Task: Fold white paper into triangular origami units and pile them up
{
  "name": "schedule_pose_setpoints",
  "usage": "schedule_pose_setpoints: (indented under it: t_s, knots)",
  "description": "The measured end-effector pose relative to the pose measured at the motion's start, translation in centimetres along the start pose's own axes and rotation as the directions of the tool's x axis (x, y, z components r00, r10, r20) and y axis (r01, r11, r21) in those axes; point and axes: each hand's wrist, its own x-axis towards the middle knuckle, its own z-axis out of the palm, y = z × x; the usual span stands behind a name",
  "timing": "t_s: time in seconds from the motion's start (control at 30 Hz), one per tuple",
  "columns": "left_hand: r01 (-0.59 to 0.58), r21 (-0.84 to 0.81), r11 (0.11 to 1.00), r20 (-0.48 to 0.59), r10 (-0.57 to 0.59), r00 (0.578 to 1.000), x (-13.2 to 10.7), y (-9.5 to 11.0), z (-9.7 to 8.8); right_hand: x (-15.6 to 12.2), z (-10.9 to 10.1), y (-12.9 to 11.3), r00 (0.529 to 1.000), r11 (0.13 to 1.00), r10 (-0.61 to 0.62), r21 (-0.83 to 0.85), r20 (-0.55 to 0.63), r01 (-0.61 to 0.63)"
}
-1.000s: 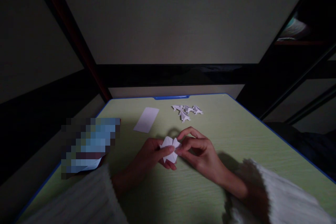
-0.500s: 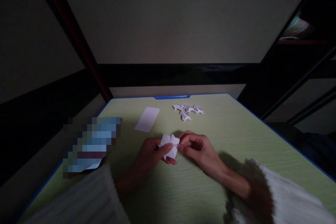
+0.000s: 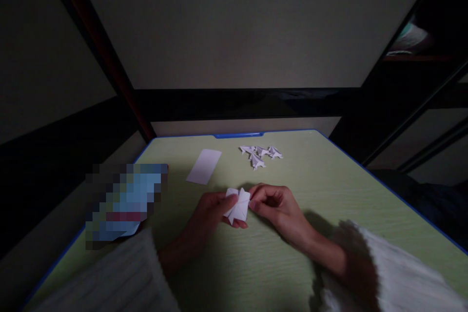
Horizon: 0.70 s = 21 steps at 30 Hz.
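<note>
Head view: left hand (image 3: 212,210) grips folded paper (image 3: 242,207), thumb (slightly) higher now.

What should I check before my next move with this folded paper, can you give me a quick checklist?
1. Left hand grips the folded paper, thumb on top, fingers beneath: ok.
2. Right hand has a pinch on the paper's edge: cannot tell; the fingertips are at it, but contact is unclear.
3. Creases sharp and aligned: cannot tell, too small and dim.
4. Flat sheet clear of both hands: ok.
5. Finished paper figures beyond the hands, out of the way: ok.
</note>
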Motion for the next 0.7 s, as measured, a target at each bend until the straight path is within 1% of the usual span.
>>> schedule_pose_setpoints:
  t_s: [0.1, 0.2, 0.33, 0.6, 0.7]
  knots:
    - [0.011, 0.058, 0.998, -0.005, -0.011, 1.0, -0.02, -0.04, -0.05, -0.05, 0.05, -0.02, 1.0, 0.998, -0.016, -0.053, 0.008, 0.017]
    - [-0.006, 0.121, 0.993, -0.005, 0.006, 1.0, -0.02, -0.1, -0.1, -0.1, 0.03, 0.07, 0.999, 0.996, -0.028, -0.089, 0.016, 0.029]
    - [-0.031, 0.126, 0.992, -0.009, 0.032, 0.999, 0.03, -0.27, -0.14, -0.03, -0.1, 0.24, 0.999, 0.995, -0.039, -0.092, 0.018, 0.041]
    - [-0.065, 0.195, 0.979, -0.039, 0.074, 0.997, -0.17, -0.39, 0.01, 0.18, -0.15, 0.38, 0.999, 1.0, 0.023, -0.021, 0.033, -0.022]
    - [-0.083, 0.211, 0.974, -0.048, 0.095, 0.994, -0.25, -0.32, -0.05, 0.18, -0.05, 0.17, 0.995, 0.997, 0.072, 0.017, 0.063, -0.074]
